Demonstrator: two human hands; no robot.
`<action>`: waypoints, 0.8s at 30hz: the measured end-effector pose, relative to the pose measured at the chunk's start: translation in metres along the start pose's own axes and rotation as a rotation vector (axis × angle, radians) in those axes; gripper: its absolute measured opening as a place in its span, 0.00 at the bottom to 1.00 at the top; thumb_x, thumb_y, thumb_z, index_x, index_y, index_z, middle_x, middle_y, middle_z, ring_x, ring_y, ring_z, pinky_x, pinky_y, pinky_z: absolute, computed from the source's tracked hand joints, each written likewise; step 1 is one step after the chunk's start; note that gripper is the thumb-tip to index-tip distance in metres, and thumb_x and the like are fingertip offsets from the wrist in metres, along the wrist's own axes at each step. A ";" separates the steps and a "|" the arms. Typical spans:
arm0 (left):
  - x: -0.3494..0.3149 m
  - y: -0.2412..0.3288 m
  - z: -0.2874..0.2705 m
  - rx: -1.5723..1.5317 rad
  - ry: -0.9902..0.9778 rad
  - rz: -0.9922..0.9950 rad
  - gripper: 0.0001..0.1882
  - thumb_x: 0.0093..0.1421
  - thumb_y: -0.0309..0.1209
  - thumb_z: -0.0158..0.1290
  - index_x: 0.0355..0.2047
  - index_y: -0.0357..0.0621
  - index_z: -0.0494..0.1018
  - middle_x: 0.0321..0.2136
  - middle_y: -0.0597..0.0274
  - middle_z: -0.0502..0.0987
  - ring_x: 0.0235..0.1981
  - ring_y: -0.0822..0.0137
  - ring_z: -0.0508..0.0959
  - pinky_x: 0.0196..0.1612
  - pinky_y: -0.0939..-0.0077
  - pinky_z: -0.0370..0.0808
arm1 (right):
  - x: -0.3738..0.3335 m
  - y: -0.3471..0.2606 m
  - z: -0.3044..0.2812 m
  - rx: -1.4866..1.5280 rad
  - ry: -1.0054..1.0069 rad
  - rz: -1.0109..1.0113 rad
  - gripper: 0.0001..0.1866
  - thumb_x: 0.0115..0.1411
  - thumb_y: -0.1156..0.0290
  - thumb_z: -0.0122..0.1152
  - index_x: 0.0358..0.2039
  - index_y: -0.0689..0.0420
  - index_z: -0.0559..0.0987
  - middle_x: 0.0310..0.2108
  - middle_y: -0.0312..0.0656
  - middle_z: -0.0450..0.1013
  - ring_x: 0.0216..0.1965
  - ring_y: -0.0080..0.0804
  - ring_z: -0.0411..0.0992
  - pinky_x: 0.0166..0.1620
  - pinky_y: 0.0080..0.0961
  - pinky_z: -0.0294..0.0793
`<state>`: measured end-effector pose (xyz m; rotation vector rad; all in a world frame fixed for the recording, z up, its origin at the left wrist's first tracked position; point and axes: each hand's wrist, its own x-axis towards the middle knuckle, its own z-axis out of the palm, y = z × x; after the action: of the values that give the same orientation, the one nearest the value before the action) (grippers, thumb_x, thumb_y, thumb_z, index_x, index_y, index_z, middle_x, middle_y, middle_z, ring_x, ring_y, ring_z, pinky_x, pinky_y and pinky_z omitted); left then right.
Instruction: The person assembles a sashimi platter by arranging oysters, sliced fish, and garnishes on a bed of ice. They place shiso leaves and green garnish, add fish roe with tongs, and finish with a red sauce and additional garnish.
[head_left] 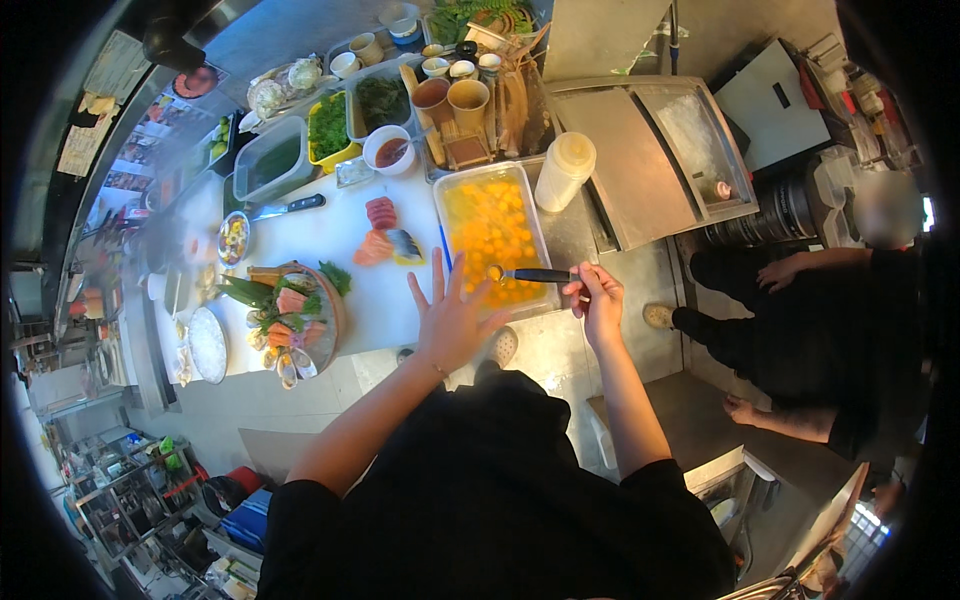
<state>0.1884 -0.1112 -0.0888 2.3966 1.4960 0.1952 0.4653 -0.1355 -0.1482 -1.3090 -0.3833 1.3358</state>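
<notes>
My right hand point(598, 300) grips the dark handle of a small scoop point(540, 275). The scoop's little round head is over the near part of a clear rectangular tub point(548, 235). Many yellow-orange round pieces point(492, 228) fill that tub, perhaps egg yolks; I cannot tell for sure. By the tub's near left corner, my left hand point(455, 322) is held with fingers spread and nothing in it. Left of the tub, slices of red fish point(381, 212), salmon point(374, 248) and silver-skinned fish point(405, 245) lie on the white cutting board point(300, 225).
A round platter point(328, 325) of seafood and a white plate point(208, 343) stand at the left. A knife point(300, 204) lies on the board. Behind are tubs of greens point(330, 125) and a sauce bowl point(390, 150). A squeeze bottle point(566, 172) stands right; a person point(800, 320) is beyond.
</notes>
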 end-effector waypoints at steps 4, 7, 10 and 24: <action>-0.012 -0.003 -0.019 -0.159 0.122 -0.006 0.27 0.66 0.48 0.66 0.62 0.53 0.82 0.75 0.43 0.63 0.81 0.35 0.50 0.76 0.24 0.51 | -0.003 -0.001 0.000 0.199 -0.057 0.073 0.15 0.78 0.58 0.62 0.44 0.57 0.84 0.26 0.42 0.84 0.18 0.22 0.71 0.19 0.20 0.63; -0.002 -0.011 -0.026 -0.534 0.252 -0.040 0.25 0.67 0.39 0.66 0.63 0.49 0.80 0.71 0.45 0.67 0.76 0.39 0.61 0.75 0.43 0.62 | -0.006 -0.009 0.008 0.288 -0.116 0.056 0.14 0.79 0.58 0.61 0.45 0.57 0.84 0.26 0.42 0.84 0.19 0.21 0.71 0.20 0.19 0.63; 0.027 -0.016 -0.022 -0.928 0.307 -0.031 0.24 0.71 0.36 0.64 0.63 0.42 0.77 0.65 0.48 0.73 0.69 0.45 0.70 0.72 0.53 0.67 | -0.008 -0.026 0.019 0.310 -0.154 0.011 0.14 0.79 0.58 0.61 0.46 0.57 0.83 0.27 0.41 0.84 0.19 0.21 0.72 0.20 0.19 0.64; 0.012 -0.014 0.011 -0.161 0.258 0.051 0.19 0.67 0.42 0.66 0.55 0.54 0.85 0.63 0.52 0.74 0.75 0.38 0.61 0.78 0.44 0.55 | -0.044 -0.056 0.019 0.326 0.038 -0.163 0.13 0.79 0.59 0.62 0.45 0.56 0.83 0.25 0.38 0.82 0.19 0.21 0.70 0.20 0.19 0.63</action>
<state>0.1853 -0.0971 -0.1047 2.3507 1.4613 0.6325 0.4635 -0.1481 -0.0758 -1.0077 -0.2284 1.1783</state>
